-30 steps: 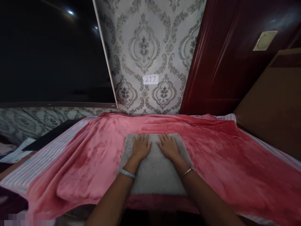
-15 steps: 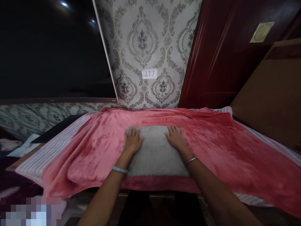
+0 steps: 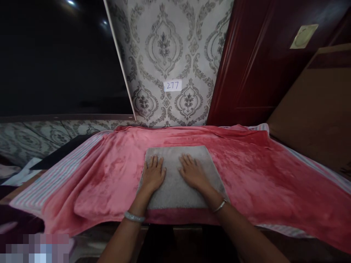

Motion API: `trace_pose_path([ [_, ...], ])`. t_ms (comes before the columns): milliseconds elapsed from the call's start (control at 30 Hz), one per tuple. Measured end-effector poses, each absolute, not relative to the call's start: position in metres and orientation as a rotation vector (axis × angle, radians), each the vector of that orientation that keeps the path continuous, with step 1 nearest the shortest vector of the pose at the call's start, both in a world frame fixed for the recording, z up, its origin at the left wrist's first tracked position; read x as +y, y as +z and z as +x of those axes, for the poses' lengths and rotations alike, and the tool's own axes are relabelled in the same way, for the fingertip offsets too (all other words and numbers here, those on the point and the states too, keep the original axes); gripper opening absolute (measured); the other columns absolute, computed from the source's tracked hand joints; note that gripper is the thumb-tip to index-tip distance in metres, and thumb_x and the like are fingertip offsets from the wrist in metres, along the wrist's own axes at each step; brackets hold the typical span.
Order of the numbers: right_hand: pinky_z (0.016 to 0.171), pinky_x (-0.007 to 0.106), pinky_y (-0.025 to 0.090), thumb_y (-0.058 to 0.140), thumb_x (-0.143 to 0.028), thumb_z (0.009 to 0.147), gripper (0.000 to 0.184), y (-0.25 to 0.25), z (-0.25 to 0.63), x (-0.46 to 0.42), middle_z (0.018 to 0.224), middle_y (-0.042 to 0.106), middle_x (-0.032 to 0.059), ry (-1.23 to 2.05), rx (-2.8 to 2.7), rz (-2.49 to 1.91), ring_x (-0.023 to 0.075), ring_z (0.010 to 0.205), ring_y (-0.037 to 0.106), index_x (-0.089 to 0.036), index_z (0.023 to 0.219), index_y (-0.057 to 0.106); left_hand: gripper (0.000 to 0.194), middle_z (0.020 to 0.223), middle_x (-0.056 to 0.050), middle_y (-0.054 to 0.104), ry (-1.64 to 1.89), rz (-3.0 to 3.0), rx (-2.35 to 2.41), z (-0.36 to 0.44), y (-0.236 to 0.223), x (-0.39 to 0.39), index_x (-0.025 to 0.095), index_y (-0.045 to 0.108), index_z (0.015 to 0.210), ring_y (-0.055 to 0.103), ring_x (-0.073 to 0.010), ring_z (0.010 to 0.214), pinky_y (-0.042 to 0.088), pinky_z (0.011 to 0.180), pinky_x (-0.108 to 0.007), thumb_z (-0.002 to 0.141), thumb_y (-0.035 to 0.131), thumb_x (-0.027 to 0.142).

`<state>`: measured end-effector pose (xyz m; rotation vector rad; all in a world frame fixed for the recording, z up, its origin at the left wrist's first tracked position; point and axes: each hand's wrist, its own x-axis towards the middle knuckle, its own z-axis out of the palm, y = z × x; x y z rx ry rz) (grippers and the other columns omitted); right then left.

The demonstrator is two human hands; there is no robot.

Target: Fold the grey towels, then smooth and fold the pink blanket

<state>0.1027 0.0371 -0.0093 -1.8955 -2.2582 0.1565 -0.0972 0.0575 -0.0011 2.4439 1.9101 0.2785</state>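
A flat grey cloth (image 3: 175,193), roughly square and plush-looking, lies on a pink blanket (image 3: 109,186). On its left part my left hand (image 3: 153,173) rests palm down with the fingers stretched out. My right hand (image 3: 193,171) also lies palm down, on the upper right part of the cloth, its fingers spread and slightly blurred. Neither hand grips anything. The cloth's near edge is straight, with a strip of blanket showing in front of it.
Striped fabric (image 3: 59,168) shows beneath the blanket at the left. A large dark screen (image 3: 60,62) stands at the back left. Behind is patterned wallpaper with a paper label (image 3: 172,85) reading 277. A cardboard box (image 3: 315,109) stands at the right, beside dark red panelling (image 3: 246,73).
My right hand has slid inward and slightly nearer from the cloth's far right corner. My left hand has come slightly nearer from the far left corner. The cloth stays flat.
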Motion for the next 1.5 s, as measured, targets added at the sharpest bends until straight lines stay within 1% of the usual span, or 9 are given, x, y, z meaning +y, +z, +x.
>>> trace_pose_path([
  [267, 0.120, 0.060, 0.014, 0.035, -0.039, 0.103, 0.063, -0.016, 0.185, 0.020, 0.165, 0.019, 0.0134, 0.165, -2.025, -2.242, 0.0292, 0.154, 0.012, -0.012, 0.159, 0.029, 0.060, 0.165, -0.016, 0.027, 0.264, 2.441, 1.926, -0.095, 0.000, 0.056, 0.019, 0.039, 0.155, 0.020, -0.0329, 0.154, 0.016, 0.123, -0.059, 0.099, 0.037, 0.039],
  [400, 0.120, 0.059, 0.015, 0.036, -0.032, 0.101, 0.059, 0.010, 0.152, 0.043, 0.164, 0.024, 0.0158, 0.085, -2.090, -2.080, 0.0306, 0.153, 0.015, -0.011, 0.156, 0.036, 0.059, 0.165, -0.017, 0.026, 0.272, 2.437, 1.924, -0.095, 0.001, 0.055, 0.021, 0.040, 0.155, 0.021, -0.0337, 0.154, 0.017, 0.122, -0.059, 0.099, 0.039, 0.038],
  [533, 0.121, 0.055, 0.020, 0.033, -0.028, 0.101, 0.060, 0.025, 0.090, 0.077, 0.165, 0.022, 0.0107, 0.177, -2.272, -1.840, 0.0269, 0.152, 0.018, -0.015, 0.159, 0.030, 0.058, 0.166, -0.016, 0.025, 0.242, 2.443, 1.940, -0.095, 0.002, 0.054, 0.022, 0.039, 0.155, 0.020, -0.0326, 0.154, 0.018, 0.122, -0.059, 0.099, 0.038, 0.039],
  [700, 0.121, 0.053, 0.017, 0.034, -0.042, 0.104, 0.056, 0.008, 0.073, 0.101, 0.164, 0.027, 0.0066, 0.166, -2.402, -1.685, 0.0274, 0.151, 0.021, -0.024, 0.158, 0.034, 0.058, 0.165, -0.015, 0.026, 0.211, 2.465, 1.956, -0.096, 0.002, 0.053, 0.023, 0.038, 0.156, 0.021, -0.0317, 0.154, 0.020, 0.122, -0.058, 0.100, 0.036, 0.040],
  [867, 0.122, 0.051, 0.016, 0.034, -0.045, 0.105, 0.058, -0.008, 0.137, 0.099, 0.163, 0.030, 0.0105, 0.040, -2.186, -1.999, 0.0295, 0.150, 0.024, -0.019, 0.157, 0.037, 0.058, 0.166, -0.013, 0.027, 0.176, 2.494, 1.970, -0.095, 0.003, 0.053, 0.024, 0.037, 0.156, 0.022, -0.0301, 0.154, 0.023, 0.123, -0.056, 0.101, 0.035, 0.041],
  [1067, 0.119, 0.062, 0.018, 0.027, -0.041, 0.105, 0.060, -0.008, 0.184, 0.083, 0.165, 0.024, 0.0120, -0.008, -2.024, -2.232, 0.0299, 0.152, 0.017, -0.015, 0.159, 0.031, 0.057, 0.166, -0.013, 0.028, 0.202, 2.500, 1.954, -0.094, 0.002, 0.053, 0.023, 0.039, 0.155, 0.022, -0.0303, 0.154, 0.023, 0.123, -0.055, 0.101, 0.036, 0.041],
  [1233, 0.119, 0.060, 0.019, 0.029, -0.036, 0.103, 0.060, 0.005, 0.134, 0.051, 0.164, 0.024, 0.0161, 0.004, -2.073, -2.074, 0.0308, 0.152, 0.017, -0.010, 0.157, 0.032, 0.057, 0.166, -0.013, 0.029, 0.237, 2.480, 1.947, -0.094, 0.003, 0.051, 0.024, 0.039, 0.155, 0.023, -0.0302, 0.154, 0.022, 0.123, -0.055, 0.101, 0.036, 0.042],
  [1367, 0.122, 0.052, 0.019, 0.032, -0.037, 0.103, 0.060, -0.001, 0.068, 0.010, 0.164, 0.025, 0.0110, 0.142, -2.373, -1.687, 0.0256, 0.152, 0.020, -0.016, 0.159, 0.031, 0.056, 0.165, -0.013, 0.029, 0.254, 2.484, 1.943, -0.094, 0.004, 0.050, 0.024, 0.040, 0.155, 0.024, -0.0300, 0.154, 0.023, 0.123, -0.056, 0.101, 0.034, 0.039],
  [1500, 0.123, 0.053, 0.016, 0.035, -0.040, 0.102, 0.061, -0.012, 0.062, -0.014, 0.165, 0.023, 0.0086, 0.146, -2.396, -1.725, 0.0260, 0.153, 0.017, -0.016, 0.159, 0.032, 0.056, 0.165, -0.013, 0.029, 0.247, 2.489, 1.944, -0.094, 0.003, 0.050, 0.023, 0.039, 0.155, 0.022, -0.0299, 0.154, 0.023, 0.123, -0.056, 0.101, 0.035, 0.040],
])
